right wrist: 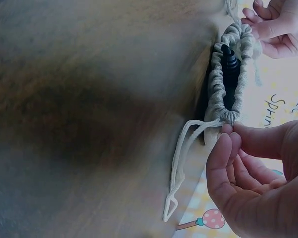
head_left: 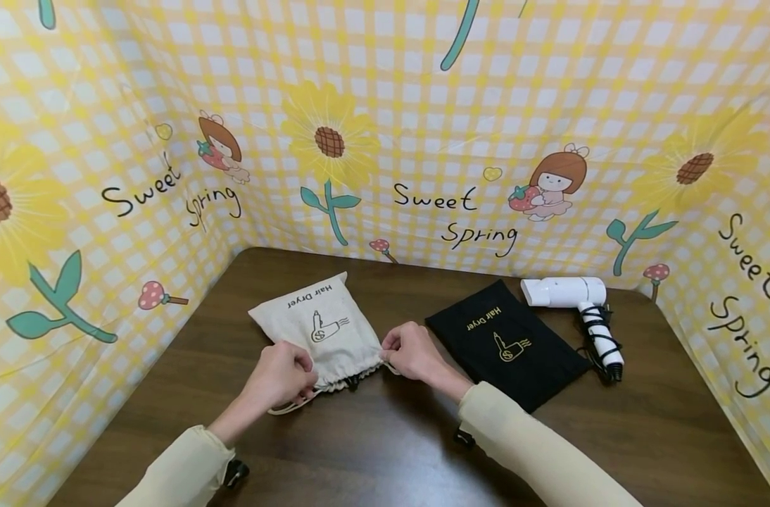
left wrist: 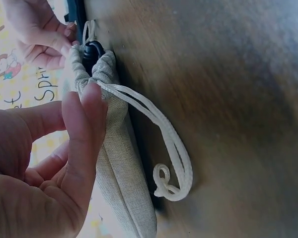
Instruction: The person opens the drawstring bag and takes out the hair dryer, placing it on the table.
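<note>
A cream drawstring bag [head_left: 324, 320], printed "Hair Dryer", lies on the table with its gathered mouth toward me. Each hand is at one end of that mouth. My left hand [head_left: 282, 377] pinches the left corner, where a looped drawstring [left wrist: 176, 144] comes out and hangs down. The right corner is held between thumb and fingertips of my right hand [head_left: 413, 350]; another drawstring loop [right wrist: 181, 148] trails beside it. Between the hands the mouth is partly open, and a black ribbed cord end [right wrist: 231, 62] shows inside. The rest of the contents is hidden in the cloth.
A black bag [head_left: 508, 345] with gold "Hair Dryer" print lies flat to the right. Beyond it rests a white hair dryer [head_left: 565, 292], its black cord wound round the handle. Patterned yellow cloth [head_left: 423, 141] walls the brown table [head_left: 372, 451] at the back and sides.
</note>
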### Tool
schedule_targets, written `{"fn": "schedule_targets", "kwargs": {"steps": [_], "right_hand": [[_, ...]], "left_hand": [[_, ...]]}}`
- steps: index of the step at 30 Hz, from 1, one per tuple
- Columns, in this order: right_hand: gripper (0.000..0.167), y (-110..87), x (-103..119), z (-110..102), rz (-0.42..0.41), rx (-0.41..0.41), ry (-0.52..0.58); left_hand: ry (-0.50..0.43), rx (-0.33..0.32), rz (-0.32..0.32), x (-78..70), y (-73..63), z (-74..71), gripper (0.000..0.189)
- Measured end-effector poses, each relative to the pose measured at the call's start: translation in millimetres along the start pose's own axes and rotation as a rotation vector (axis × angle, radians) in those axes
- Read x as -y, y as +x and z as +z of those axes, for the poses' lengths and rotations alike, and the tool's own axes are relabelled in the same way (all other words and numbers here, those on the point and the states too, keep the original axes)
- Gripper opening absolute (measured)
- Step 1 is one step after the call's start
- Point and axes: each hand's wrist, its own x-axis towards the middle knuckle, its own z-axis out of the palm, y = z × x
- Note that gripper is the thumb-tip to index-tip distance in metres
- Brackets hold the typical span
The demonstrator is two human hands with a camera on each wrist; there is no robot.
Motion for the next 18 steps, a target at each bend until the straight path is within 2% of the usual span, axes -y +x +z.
{"fn": "schedule_targets", "kwargs": {"steps": [14, 18], "right_hand": [[0.009, 0.0, 0.5, -6.5, 0.028, 0.008, -0.001], [0.01, 0.2, 0.1, -6.2, 0.026, 0.009, -0.003]], "left_hand": [[-0.05, 0.011, -0.042, 3.5, -1.9, -6.4, 0.023], [-0.058, 0.009, -0.036, 5.4, -2.0, -7.1, 0.022]]}}
